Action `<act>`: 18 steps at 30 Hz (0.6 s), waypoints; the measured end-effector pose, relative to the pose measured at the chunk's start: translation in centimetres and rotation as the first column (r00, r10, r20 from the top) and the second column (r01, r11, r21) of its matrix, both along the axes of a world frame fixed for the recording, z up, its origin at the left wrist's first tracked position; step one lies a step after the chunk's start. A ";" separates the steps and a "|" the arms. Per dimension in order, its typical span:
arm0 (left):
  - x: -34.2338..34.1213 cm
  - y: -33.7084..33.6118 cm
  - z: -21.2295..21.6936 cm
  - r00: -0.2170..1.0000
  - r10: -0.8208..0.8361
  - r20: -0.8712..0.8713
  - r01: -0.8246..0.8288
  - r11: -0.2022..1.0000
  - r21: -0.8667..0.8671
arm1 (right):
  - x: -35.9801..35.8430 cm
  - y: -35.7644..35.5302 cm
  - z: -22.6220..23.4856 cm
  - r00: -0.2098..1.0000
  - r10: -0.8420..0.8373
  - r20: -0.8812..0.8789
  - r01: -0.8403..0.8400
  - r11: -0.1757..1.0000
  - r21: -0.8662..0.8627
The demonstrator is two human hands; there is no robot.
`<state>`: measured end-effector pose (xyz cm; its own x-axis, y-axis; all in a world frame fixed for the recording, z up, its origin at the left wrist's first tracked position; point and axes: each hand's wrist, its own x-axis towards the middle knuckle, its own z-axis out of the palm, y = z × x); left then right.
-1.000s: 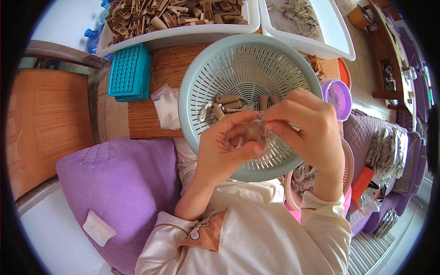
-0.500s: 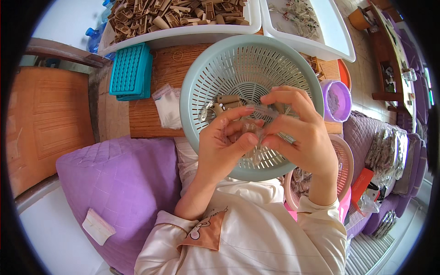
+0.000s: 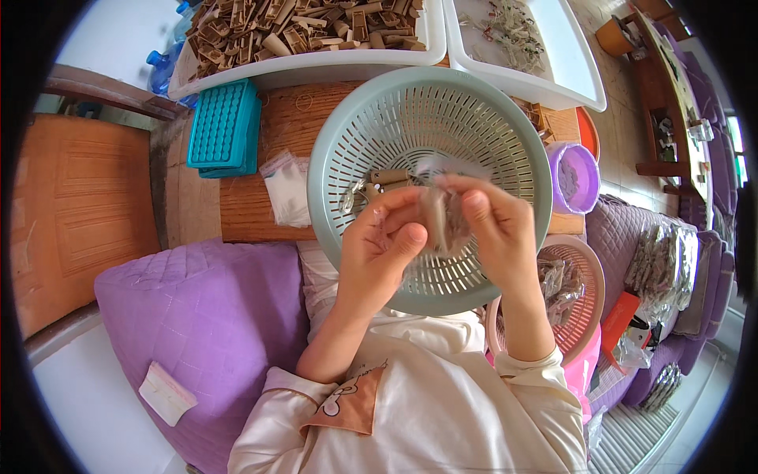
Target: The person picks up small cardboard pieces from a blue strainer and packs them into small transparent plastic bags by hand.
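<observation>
Over the grey-green colander [image 3: 323,166] my two hands meet around a small clear plastic bag [image 3: 444,225] with something brownish inside, blurred by motion. My left hand [image 3: 377,249] is closed at the bag's left side, fingertips and thumb by its edge. The bag's right side is gripped by my right hand [image 3: 505,233], thumb upward and fingers curled behind, partly hidden. Below, in the colander, lie a few brown tube-like pieces [image 3: 389,176] and a small clear packet [image 3: 351,197].
Behind stand a white tray [image 3: 316,59] of brown pieces and a white tray [image 3: 572,91] of small wired parts. Teal trays [image 3: 223,126] and flat clear bags [image 3: 286,189] lie left. At right are a purple tub [image 3: 591,178] and a pink basket [image 3: 594,316] holding bagged items [image 3: 560,284].
My right hand has turned and lowered, from reaching over the clear bag with spread fingers to gripping its side. The brownish content now shows in the bag. My left hand stays nearly in place.
</observation>
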<state>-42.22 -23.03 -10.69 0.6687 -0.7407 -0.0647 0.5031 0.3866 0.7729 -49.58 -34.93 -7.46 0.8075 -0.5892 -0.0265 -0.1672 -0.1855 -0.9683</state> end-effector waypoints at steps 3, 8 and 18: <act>0.4 0.4 0.1 0.996 0.003 -0.086 0.011 0.987 0.158 | -0.3 -0.9 0.1 0.997 -0.070 0.012 0.070 0.997 0.034; 1.6 1.6 0.1 0.997 -0.075 0.001 0.075 0.994 0.080 | -1.0 -1.4 0.5 0.996 -0.009 -0.093 0.008 1.000 -0.008; 1.6 -0.2 2.0 0.180 0.048 0.983 -0.438 0.898 0.036 | -1.2 -0.2 1.5 0.940 0.330 -0.088 -0.335 0.839 -0.430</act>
<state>-40.66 -23.25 -8.64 0.5016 -0.6047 0.6187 -0.7598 0.0340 0.6493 -50.79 -35.17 -5.96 0.9580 -0.2393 0.1579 -0.0296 -0.6305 -0.7756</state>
